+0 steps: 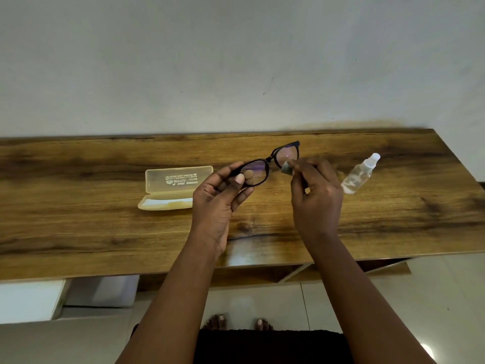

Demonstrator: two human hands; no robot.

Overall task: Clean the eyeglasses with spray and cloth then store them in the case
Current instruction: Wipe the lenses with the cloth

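Black-framed eyeglasses (273, 157) are held above the wooden table (78, 227), tilted up to the right. My left hand (219, 198) grips their left lens rim between thumb and fingers. My right hand (316, 195) pinches a small grey cloth (286, 168) against the lower edge of the right lens. A pale yellow translucent case (173, 189) lies open on the table to the left of my left hand, lid raised with printed text. A clear spray bottle (360, 174) with a white cap lies on its side to the right of my right hand.
The table runs against a white wall (236, 61). Its front edge crosses below my forearms, with shelving beneath. A white box (29, 300) sits under the table at the left. My feet (236, 323) stand on a pale tiled floor.
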